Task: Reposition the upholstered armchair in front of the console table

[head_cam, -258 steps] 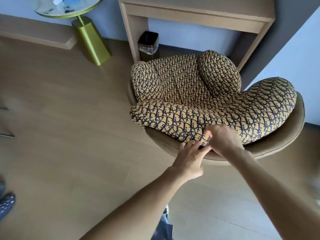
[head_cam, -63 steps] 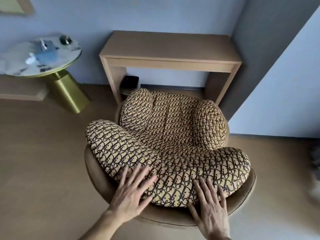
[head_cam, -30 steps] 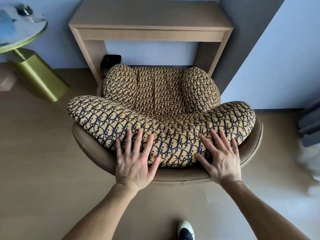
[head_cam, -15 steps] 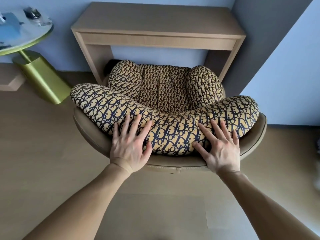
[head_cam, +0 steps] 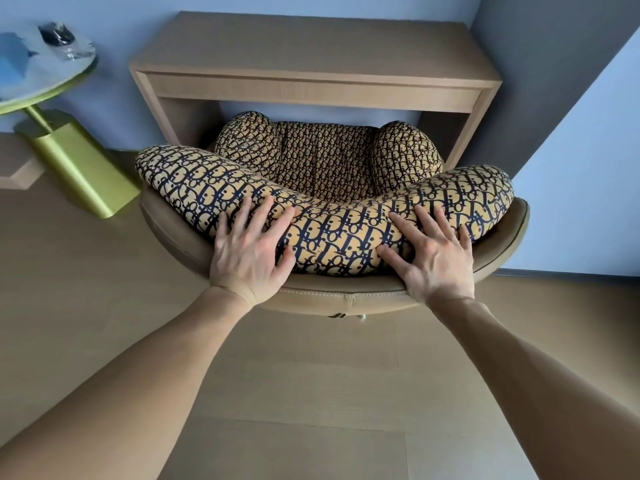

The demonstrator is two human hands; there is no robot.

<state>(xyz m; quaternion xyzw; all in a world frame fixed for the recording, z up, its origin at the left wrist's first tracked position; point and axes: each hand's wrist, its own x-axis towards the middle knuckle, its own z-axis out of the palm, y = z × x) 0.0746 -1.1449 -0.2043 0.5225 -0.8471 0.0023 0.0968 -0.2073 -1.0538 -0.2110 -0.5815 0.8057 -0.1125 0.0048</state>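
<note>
The upholstered armchair (head_cam: 332,237) has a tan shell and yellow cushions with a dark blue pattern. It faces the light wooden console table (head_cam: 311,60), and its seat front reaches under the tabletop between the legs. My left hand (head_cam: 251,252) lies flat on the back cushion left of centre, fingers spread. My right hand (head_cam: 431,252) lies flat right of centre, fingers spread, palm over the shell rim. Both arms are stretched out straight.
A round side table (head_cam: 38,77) on a gold-green pedestal (head_cam: 76,161) stands left of the armchair, close to its left arm. A grey wall corner (head_cam: 540,81) and a pale blue wall (head_cam: 588,168) close off the right side. Wooden floor (head_cam: 311,393) lies behind the chair.
The armchair has slid forward toward the console table, its seat going further beneath the top. Both hands stayed flat on the back cushion and my arms stretched out. The black bin under the table is hidden now.
</note>
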